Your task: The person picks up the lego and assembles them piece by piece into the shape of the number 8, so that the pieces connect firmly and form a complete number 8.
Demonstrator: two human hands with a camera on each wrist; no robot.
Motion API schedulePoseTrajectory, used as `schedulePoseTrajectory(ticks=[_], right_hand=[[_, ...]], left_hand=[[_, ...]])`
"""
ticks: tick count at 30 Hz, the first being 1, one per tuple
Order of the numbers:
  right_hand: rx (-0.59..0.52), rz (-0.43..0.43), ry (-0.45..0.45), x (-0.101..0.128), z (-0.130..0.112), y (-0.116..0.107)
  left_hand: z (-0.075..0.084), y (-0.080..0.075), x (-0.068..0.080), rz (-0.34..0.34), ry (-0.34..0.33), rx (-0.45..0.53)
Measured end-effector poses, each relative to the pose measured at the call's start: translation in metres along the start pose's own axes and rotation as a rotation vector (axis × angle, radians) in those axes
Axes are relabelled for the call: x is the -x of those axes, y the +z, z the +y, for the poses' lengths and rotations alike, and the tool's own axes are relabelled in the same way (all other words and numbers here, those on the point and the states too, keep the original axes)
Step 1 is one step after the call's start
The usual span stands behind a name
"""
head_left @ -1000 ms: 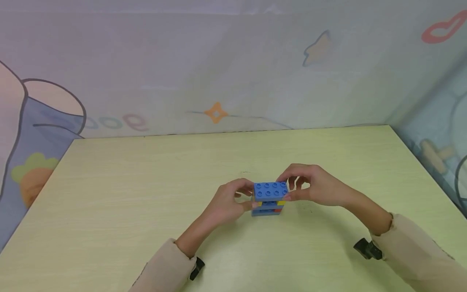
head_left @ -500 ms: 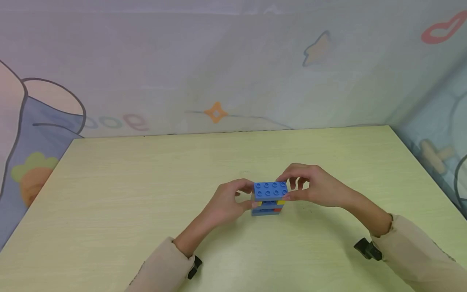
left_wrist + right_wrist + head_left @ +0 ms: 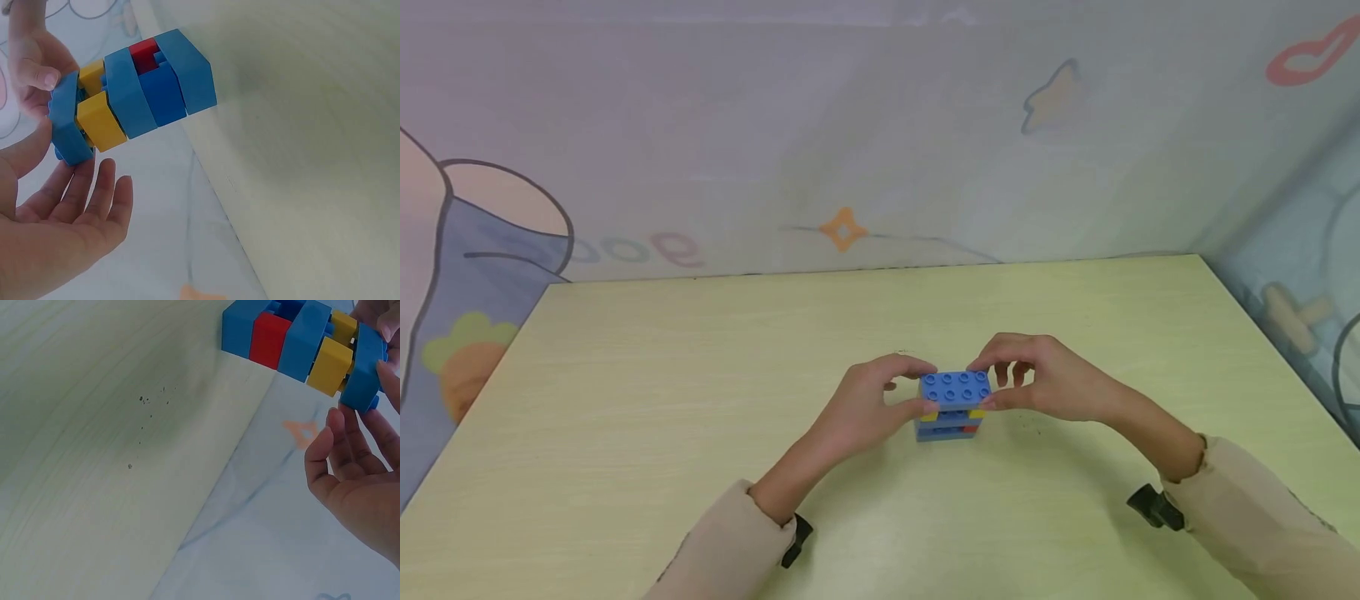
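Observation:
A tower of toy building bricks stands on the table, seen in the head view. At its top lies a long blue brick (image 3: 955,389), with a narrow gap under it in both wrist views. Below come two yellow bricks (image 3: 101,122), a blue brick (image 3: 129,94), then a red brick (image 3: 270,340) beside a darker blue one (image 3: 162,95), and a blue brick (image 3: 187,72) at the base. My left hand (image 3: 868,408) pinches the top brick's left end between thumb and fingers. The right end is pinched by my right hand (image 3: 1056,383).
The pale wooden table (image 3: 700,375) extends around the tower on all sides. A printed cloth backdrop (image 3: 737,125) hangs behind it and along both sides. Small dark specks (image 3: 144,400) mark the tabletop. A dark cable (image 3: 1341,367) shows at the right edge.
My left hand's fingers have shifted up and rightward, from the tower's left side onto the top brick's end. My right hand and the tower look nearly unmoved.

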State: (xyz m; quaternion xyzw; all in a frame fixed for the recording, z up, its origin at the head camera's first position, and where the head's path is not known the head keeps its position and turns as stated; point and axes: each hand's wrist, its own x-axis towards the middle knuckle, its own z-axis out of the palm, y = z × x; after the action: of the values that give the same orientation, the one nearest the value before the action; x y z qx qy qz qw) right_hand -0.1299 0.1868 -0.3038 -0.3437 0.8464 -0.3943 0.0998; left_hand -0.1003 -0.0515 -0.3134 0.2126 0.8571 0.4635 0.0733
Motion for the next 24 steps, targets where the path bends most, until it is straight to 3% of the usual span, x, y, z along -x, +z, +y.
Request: schedulePoseTrajectory(ticks=[24], right_hand=[[0.012,-0.029,0.012,0.0006,0.0032,-0.0005]], left_hand=[[-0.0017,0.0028,-0.0020,-0.005,-0.041,0.038]])
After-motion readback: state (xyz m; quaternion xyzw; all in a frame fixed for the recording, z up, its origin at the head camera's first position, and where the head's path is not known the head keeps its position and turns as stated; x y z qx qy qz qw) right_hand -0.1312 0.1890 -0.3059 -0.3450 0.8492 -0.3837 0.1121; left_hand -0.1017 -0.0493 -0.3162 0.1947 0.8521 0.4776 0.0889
